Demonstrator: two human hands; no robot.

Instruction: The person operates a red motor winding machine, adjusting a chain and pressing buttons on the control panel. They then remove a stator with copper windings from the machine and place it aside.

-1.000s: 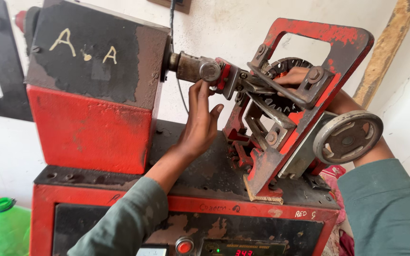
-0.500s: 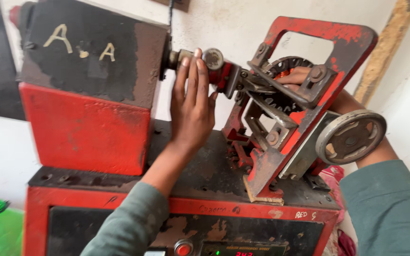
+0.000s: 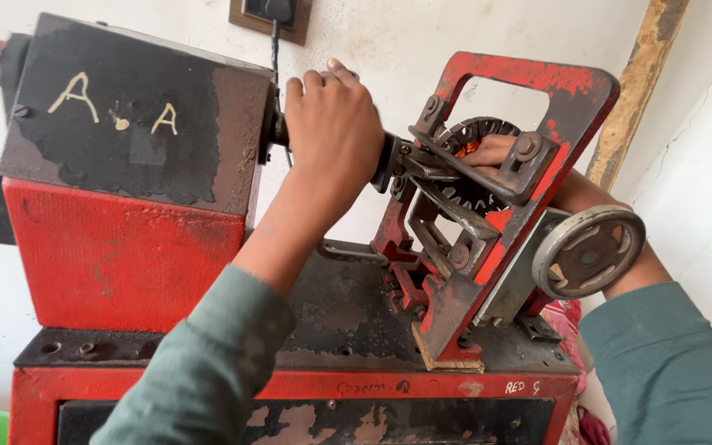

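The machine [image 3: 125,247] is chipped red with a black housing [image 3: 133,124]; the frame [image 3: 529,78] is red, the handwheel [image 3: 588,251] grey, both sleeves [image 3: 208,363] grey-green.

Soft, even daylight fills the scene, bright without harshness. The white wall [image 3: 422,49] above the left hand [image 3: 335,124] is close to washed out, though it carries no hard glare. The left hand casts only a faint shadow onto the dark metal below its wrist. The right hand [image 3: 492,152] sits in shade inside the red frame [image 3: 537,82]. Focus is sharp across the middle; the grey-green sleeve [image 3: 208,371] nearest the camera looks slightly soft. Straight edges far left of the left hand lean outward, a wide-lens stretch.
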